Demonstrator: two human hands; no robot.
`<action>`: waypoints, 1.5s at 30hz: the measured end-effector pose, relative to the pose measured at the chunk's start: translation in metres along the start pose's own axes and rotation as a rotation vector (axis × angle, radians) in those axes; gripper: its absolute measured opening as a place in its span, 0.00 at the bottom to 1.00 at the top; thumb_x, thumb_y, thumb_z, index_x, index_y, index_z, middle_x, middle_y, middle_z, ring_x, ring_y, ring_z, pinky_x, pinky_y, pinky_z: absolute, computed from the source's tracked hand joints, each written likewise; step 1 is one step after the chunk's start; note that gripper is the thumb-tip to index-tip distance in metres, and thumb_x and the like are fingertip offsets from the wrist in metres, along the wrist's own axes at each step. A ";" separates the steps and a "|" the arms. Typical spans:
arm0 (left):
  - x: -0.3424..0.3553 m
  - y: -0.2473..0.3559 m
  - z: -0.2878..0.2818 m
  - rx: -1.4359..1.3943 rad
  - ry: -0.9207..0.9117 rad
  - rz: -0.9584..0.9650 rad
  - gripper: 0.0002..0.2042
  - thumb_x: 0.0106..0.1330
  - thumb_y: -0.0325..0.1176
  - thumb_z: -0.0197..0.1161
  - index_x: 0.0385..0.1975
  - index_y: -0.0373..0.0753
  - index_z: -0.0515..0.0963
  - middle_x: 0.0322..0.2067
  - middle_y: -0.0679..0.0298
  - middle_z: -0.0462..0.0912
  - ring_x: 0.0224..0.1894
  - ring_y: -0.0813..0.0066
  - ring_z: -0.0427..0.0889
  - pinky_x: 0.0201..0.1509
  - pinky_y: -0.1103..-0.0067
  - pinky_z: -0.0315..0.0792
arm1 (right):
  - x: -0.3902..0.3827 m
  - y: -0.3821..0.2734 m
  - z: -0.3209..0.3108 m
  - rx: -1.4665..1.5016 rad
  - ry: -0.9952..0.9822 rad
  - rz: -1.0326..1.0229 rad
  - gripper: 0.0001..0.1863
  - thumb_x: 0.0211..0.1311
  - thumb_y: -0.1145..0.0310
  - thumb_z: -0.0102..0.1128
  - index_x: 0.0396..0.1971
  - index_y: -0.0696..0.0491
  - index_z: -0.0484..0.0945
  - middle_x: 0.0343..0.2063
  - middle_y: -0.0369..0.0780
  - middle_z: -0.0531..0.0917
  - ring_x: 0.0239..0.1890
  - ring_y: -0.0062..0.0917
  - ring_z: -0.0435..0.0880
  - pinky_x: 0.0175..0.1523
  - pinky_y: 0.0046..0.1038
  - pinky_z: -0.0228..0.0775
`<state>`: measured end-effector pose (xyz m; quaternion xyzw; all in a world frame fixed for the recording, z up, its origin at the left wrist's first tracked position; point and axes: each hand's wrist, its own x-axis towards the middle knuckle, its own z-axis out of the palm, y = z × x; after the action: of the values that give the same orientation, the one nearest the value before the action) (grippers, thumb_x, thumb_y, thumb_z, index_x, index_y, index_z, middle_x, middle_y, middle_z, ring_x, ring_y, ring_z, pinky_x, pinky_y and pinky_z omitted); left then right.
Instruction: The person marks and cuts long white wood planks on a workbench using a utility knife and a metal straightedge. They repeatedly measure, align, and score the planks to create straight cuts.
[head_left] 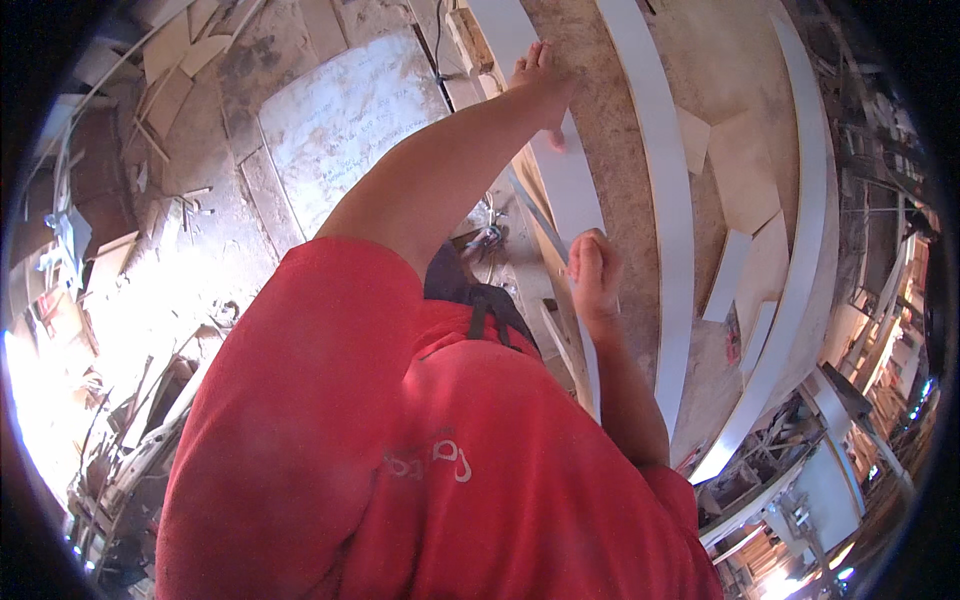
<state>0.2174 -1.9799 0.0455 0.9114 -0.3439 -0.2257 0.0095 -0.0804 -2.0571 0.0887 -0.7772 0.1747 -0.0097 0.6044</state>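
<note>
A long white strip of board lies along the near edge of the brown worktable. My left hand rests across its upper part, fingers stretched out and thumb spread well apart. Lower on the same strip, my right hand has its fingers curled closed at the strip's edge. Whatever is inside that grasp, if anything, is hidden. Beyond both hands runs a second white strip, with a gap of bare brown surface between the two.
A third white strip curves along the table's far side. Pale offcuts and a short white piece lie between strips. To the left, a stained white sheet lies on the floor, with scrap wood around it.
</note>
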 end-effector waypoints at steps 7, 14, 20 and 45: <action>0.003 0.005 0.007 -0.013 0.028 -0.009 0.66 0.34 0.59 0.88 0.80 0.57 0.56 0.79 0.33 0.37 0.82 0.35 0.35 0.80 0.46 0.47 | -0.017 0.022 -0.005 -0.068 0.037 0.015 0.23 0.79 0.51 0.45 0.24 0.50 0.70 0.19 0.31 0.67 0.21 0.16 0.64 0.29 0.26 0.61; -0.003 0.006 -0.007 -0.038 -0.064 -0.043 0.64 0.36 0.59 0.88 0.79 0.56 0.58 0.80 0.38 0.31 0.82 0.38 0.28 0.83 0.51 0.42 | -0.029 -0.005 -0.012 0.022 0.124 0.129 0.23 0.79 0.52 0.44 0.25 0.51 0.70 0.17 0.30 0.66 0.20 0.16 0.63 0.27 0.24 0.59; 0.000 0.003 -0.011 0.002 0.001 -0.008 0.64 0.39 0.58 0.87 0.80 0.50 0.56 0.80 0.41 0.41 0.82 0.38 0.36 0.82 0.48 0.45 | -0.027 0.029 0.001 -0.170 -0.001 -0.016 0.25 0.80 0.53 0.42 0.24 0.53 0.71 0.20 0.34 0.69 0.23 0.18 0.68 0.29 0.29 0.62; -0.121 0.152 0.086 -0.191 0.110 -0.111 0.55 0.52 0.42 0.81 0.81 0.51 0.53 0.79 0.31 0.35 0.82 0.35 0.35 0.83 0.51 0.41 | -0.057 0.028 -0.024 0.016 -0.070 0.035 0.17 0.77 0.59 0.45 0.27 0.52 0.72 0.20 0.31 0.69 0.21 0.16 0.65 0.28 0.24 0.62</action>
<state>0.0065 -2.0075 0.0437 0.9350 -0.2687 -0.2074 0.1025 -0.1469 -2.0691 0.0802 -0.7691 0.1670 0.0269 0.6163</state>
